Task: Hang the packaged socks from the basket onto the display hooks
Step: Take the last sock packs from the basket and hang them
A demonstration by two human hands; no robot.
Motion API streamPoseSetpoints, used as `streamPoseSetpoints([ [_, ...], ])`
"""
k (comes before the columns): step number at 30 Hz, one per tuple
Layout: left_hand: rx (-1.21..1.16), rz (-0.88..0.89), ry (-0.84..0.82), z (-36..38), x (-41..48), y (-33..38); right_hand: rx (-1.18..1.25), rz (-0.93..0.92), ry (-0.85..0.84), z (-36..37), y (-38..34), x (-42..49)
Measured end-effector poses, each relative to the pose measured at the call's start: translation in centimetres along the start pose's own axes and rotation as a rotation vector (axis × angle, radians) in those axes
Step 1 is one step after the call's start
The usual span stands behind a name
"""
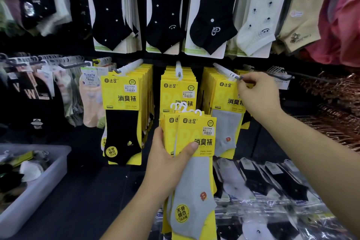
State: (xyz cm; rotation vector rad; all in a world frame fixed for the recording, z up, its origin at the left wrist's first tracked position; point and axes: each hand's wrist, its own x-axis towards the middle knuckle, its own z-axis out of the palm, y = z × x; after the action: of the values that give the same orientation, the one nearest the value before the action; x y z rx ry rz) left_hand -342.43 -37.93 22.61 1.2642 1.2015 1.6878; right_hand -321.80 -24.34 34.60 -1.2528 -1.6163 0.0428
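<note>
My left hand [167, 163] grips a stack of yellow-carded grey sock packs [191, 171] with white plastic hangers on top, held low in the middle. My right hand [257, 95] reaches up to the tip of the right display hook [227, 73], fingertips pinching at the hook's end, where a row of matching grey sock packs [226, 115] hangs. What the fingers pinch is too small to tell. The grey plastic basket [41, 187] sits at the lower left with more sock packs inside.
Two more hooks carry yellow packs: black socks [122, 115] at left, another row [179, 87] in the middle. Black and pale socks hang on cards above. Wrapped sock bundles [263, 183] lie on the shelf at lower right. Copper hangers [335, 103] crowd the right edge.
</note>
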Motion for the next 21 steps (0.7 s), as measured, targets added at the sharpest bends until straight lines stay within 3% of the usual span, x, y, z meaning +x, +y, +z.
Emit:
streamPoseSetpoints([
  [2, -0.003, 0.0, -0.005, 0.0, 0.0, 0.1, -0.211, -0.072, 0.023, 0.3, 0.2, -0.2],
  [5, -0.002, -0.01, -0.004, 0.1, 0.0, 0.0, -0.289, -0.062, 0.035, 0.6, 0.1, -0.4],
  [10, 0.005, -0.013, 0.02, 0.0, 0.0, 0.1, -0.148, 0.016, 0.13, 0.9, 0.0, -2.6],
  [13, 0.01, -0.001, 0.027, 0.1, 0.1, 0.2, -0.182, 0.027, 0.192, 1.1, 0.0, -4.6],
  [17, 0.017, -0.004, 0.028, 0.2, 0.0, -0.1, -0.084, 0.054, 0.065, 0.8, 0.2, -4.8],
  [21, 0.021, -0.006, 0.015, 0.3, -0.1, -0.3, 0.011, 0.068, 0.05, 0.9, 0.3, -3.9],
])
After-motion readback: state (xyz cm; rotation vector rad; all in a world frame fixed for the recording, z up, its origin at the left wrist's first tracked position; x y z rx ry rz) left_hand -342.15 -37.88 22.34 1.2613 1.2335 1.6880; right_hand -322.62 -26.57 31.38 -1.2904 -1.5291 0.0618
